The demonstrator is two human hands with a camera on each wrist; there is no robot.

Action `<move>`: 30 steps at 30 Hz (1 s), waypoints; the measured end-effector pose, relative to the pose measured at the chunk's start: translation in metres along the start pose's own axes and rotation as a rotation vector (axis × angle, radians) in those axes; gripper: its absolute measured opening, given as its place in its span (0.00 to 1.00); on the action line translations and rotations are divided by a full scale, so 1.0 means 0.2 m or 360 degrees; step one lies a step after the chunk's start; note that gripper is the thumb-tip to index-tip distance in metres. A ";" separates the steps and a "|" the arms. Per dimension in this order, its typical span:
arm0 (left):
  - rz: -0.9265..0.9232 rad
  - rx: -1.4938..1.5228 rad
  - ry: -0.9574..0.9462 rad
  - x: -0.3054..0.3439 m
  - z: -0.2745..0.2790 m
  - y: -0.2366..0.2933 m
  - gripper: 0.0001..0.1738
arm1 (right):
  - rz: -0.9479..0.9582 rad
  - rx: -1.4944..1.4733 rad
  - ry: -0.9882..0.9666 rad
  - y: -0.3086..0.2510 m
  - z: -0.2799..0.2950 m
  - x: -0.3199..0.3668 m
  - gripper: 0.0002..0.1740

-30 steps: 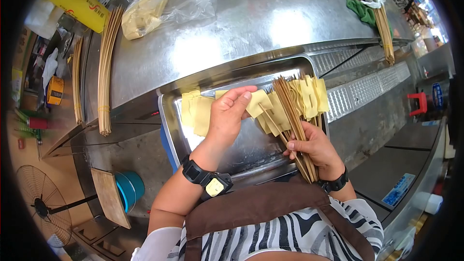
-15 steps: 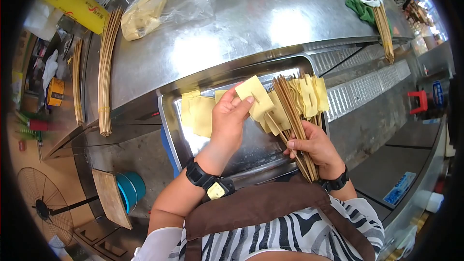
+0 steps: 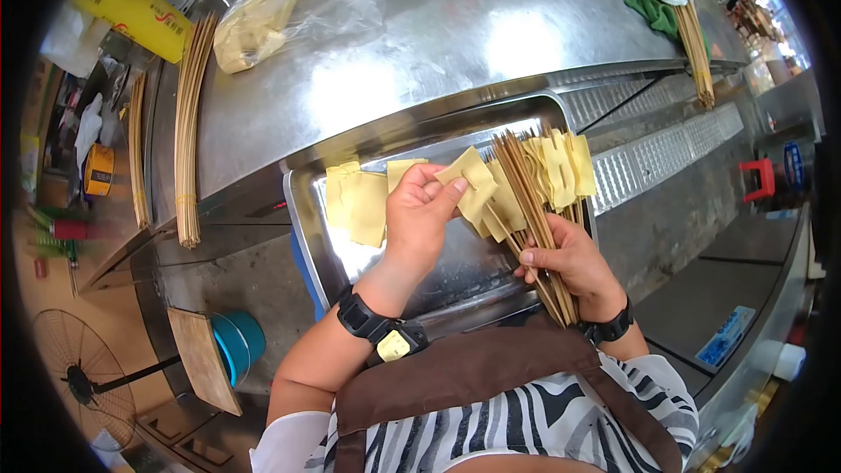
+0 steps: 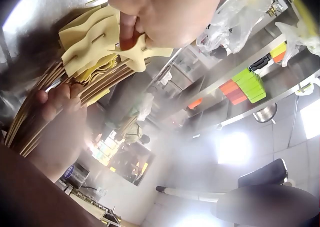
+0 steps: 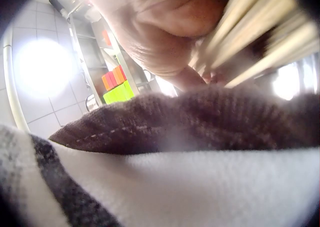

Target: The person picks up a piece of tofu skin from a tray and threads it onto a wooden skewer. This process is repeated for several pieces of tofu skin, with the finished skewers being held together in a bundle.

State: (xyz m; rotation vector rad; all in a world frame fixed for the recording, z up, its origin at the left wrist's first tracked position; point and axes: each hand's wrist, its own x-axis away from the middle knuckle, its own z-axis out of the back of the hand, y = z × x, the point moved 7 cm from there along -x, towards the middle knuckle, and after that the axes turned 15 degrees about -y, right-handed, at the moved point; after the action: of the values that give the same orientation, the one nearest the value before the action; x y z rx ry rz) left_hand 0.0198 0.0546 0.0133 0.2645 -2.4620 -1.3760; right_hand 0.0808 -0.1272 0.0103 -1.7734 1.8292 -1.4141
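Observation:
A thin yellow square sheet [image 3: 474, 188], which looks like tofu skin, is pinched between the thumb and fingers of my left hand [image 3: 419, 215]. A short length of one skewer shows on its face, and that skewer slants down to my right hand [image 3: 574, 263]. My right hand grips a bundle of bamboo skewers [image 3: 527, 184], points upward. More yellow sheets [image 3: 558, 171] are threaded on skewers beyond that hand, seen closer as wavy folded sheets [image 4: 92, 41] in the left wrist view. In the right wrist view, skewers [image 5: 240, 31] blur past the palm.
Loose yellow sheets [image 3: 357, 206] lie at the left of the metal tray [image 3: 302, 210]. Behind it stretches a steel counter [image 3: 420, 52] with a plastic bag [image 3: 254, 31] and a skewer bundle [image 3: 191, 140]. A blue bucket [image 3: 238, 346] stands at lower left.
The sheet in my left hand rose and turned more face-on to the camera, then slid back slightly down along the skewer. My right hand has stayed in place with its bundle.

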 end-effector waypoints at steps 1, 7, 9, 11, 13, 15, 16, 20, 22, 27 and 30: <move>-0.0005 0.0054 -0.0025 0.01 -0.02 0.00 0.14 | -0.0001 -0.0009 0.0010 -0.01 0.00 0.00 0.13; 0.0096 0.0066 -0.0209 0.04 -0.09 -0.03 0.23 | 0.0019 0.0013 -0.0055 0.01 0.01 0.00 0.19; 0.0119 0.0051 -0.0232 0.04 -0.10 -0.05 0.24 | 0.0027 0.0004 -0.0064 0.01 0.02 0.00 0.19; 0.0181 0.0038 -0.0316 0.06 -0.12 -0.09 0.24 | 0.0034 -0.0005 -0.0081 0.01 0.02 -0.01 0.19; 0.0177 0.0043 -0.0343 0.08 -0.14 -0.12 0.23 | 0.0029 -0.0008 -0.0058 0.02 0.03 0.00 0.19; 0.0172 0.0050 -0.0375 0.08 -0.15 -0.14 0.21 | 0.0033 -0.0001 -0.0062 0.02 0.02 0.00 0.19; 0.0163 0.0040 -0.0397 0.08 -0.16 -0.13 0.20 | 0.0034 0.0008 -0.0067 0.01 0.02 0.00 0.19; 0.0288 0.0232 -0.0306 0.06 -0.12 -0.16 0.17 | 0.0029 0.0067 -0.0082 0.01 0.01 0.00 0.17; 0.0329 0.0175 -0.0283 0.04 -0.10 -0.18 0.16 | 0.0112 0.0007 -0.0030 0.01 0.01 0.01 0.16; 0.0387 0.0140 -0.0269 0.01 -0.10 -0.19 0.14 | 0.0196 0.0406 0.0054 -0.02 0.03 0.02 0.13; 0.0318 0.0066 -0.0300 -0.02 -0.13 -0.17 0.13 | 0.0209 0.0508 0.0100 -0.04 0.02 0.04 0.11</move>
State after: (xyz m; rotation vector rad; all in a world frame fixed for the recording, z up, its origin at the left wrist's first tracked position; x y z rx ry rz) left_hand 0.0342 0.0175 -0.0029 -0.1054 -2.5870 -1.3191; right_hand 0.0869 -0.1354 0.0168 -1.4427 1.6062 -1.6185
